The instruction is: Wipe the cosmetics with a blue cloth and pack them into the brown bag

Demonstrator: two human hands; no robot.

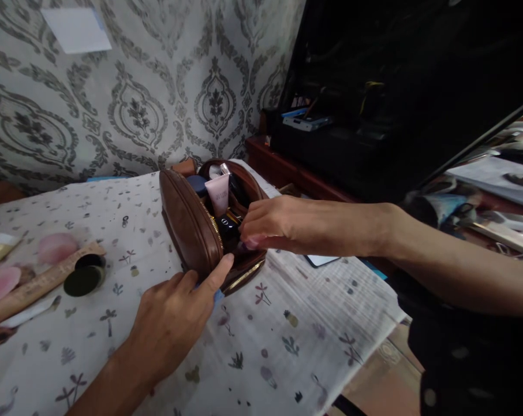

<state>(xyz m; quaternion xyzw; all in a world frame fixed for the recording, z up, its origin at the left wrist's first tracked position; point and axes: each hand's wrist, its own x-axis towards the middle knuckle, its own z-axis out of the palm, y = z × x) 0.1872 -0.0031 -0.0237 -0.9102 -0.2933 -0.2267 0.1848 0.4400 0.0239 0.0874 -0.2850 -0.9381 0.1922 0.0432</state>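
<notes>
A brown cosmetic bag (181, 222) with a gold zipper stands unzipped on the table. Inside it are a pale pink tube (219, 193), a black case (227, 225), and a round dark blue item (196, 184). My left hand (177, 306) grips the near edge of the bag, its index finger stretched over the rim and the thumb hidden. Something blue (219, 297) peeks out beneath that hand. Reaching into the bag from the right, my right hand (270, 222) has its fingers closed around a pinkish-purple thing, mostly hidden by them.
On the left of the patterned tablecloth (244, 370) lie pink puffs (58, 247), a dark round compact (83, 277), a brush (32, 312) and a gold-and-white tube (2, 251). A flat white item (322, 260) lies behind my right forearm. A large black screen (395, 86) rises behind right.
</notes>
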